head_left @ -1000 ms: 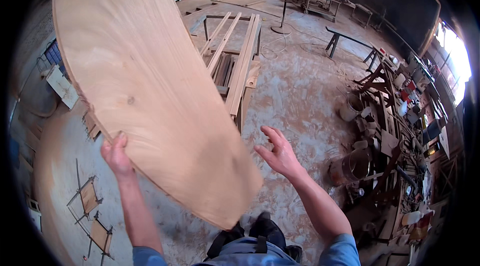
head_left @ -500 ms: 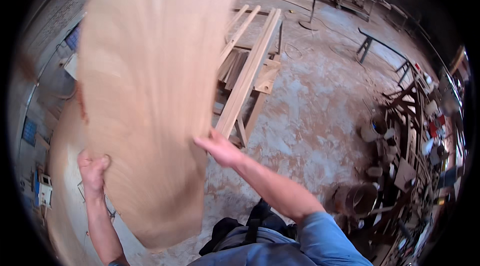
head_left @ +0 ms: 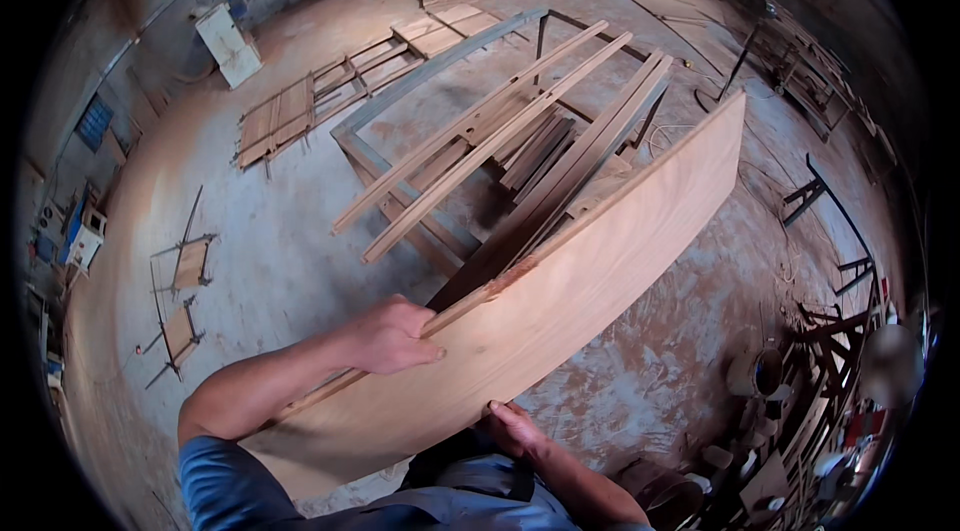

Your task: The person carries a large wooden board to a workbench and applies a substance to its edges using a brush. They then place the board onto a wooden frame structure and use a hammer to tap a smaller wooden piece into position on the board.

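A long pale wooden board (head_left: 600, 281) slants across in front of me, tilted on edge, from my lower left up to the far right. My left hand (head_left: 392, 334) is closed over its upper edge, thumb on the near face. Along that edge, just beyond the hand, runs a rough reddish-brown patch. Lower down, my right hand (head_left: 512, 428) grips the bottom edge, with the thumb on the near face and the other fingers mostly hidden. Behind the board stands a grey frame stand (head_left: 375, 121) carrying several long wooden rails (head_left: 500, 136).
Slatted wooden frames (head_left: 350, 81) lie on the floor beyond the stand. Two small clamped panels (head_left: 185, 266) rest at left. A dark trestle (head_left: 835, 201) stands at right, above buckets (head_left: 755, 371) and piled scrap wood (head_left: 820, 411). A white cabinet (head_left: 228, 43) is at the far left.
The board has swung from nearly upright, broad face toward me, to a slanted position on edge, its far end now at right. Both hands keep hold; the left has moved right.
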`<state>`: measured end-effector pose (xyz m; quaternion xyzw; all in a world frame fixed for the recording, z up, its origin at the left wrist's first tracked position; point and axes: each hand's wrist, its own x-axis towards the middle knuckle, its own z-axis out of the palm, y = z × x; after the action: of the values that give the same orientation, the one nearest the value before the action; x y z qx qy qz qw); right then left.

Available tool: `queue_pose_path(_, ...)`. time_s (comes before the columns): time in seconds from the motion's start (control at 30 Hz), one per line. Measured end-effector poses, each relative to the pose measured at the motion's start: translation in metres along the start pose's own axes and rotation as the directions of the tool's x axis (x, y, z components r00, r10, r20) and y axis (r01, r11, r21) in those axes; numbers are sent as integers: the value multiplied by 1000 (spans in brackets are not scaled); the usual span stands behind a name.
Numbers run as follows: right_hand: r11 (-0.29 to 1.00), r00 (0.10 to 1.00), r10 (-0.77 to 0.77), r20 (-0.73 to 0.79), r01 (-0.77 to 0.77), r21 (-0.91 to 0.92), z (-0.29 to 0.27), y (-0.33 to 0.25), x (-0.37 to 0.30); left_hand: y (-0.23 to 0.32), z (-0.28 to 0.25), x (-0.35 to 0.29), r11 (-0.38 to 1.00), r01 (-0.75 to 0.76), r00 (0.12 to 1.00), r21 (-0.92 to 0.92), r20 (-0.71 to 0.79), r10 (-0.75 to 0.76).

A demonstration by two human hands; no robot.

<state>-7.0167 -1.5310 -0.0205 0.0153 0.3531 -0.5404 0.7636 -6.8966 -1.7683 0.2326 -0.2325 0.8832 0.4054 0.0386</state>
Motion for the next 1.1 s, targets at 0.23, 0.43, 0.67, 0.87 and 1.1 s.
queue_pose_path(0.23, 996, 993, 43, 114, -51, 71, -21, -92, 49, -2, -37, 81, 999, -29, 998, 26, -47, 30)
queue_pose_path(0.43, 998, 974, -5, 228, 18, -54, 2, -182, 104, 44, -95, 126, 939, 279, 960, 199, -85, -267)
queue_pose_path(0.67, 982, 964, 65, 259, -15, -188, 25, -282, 179, 68, -147, 179, 880, 471, 870, 58, -197, -452)
queue_pose_path(0.87, 775, 921, 175, 347, 89, -626, 48, -417, 207, 117, -198, 271, 861, 455, 783, -226, -358, -508)
queue_pose_path(1.1, -517, 233, -766, 599, 330, -790, 28, -699, 185, 103, -229, 317, 842, 516, 722, -158, -449, -526)
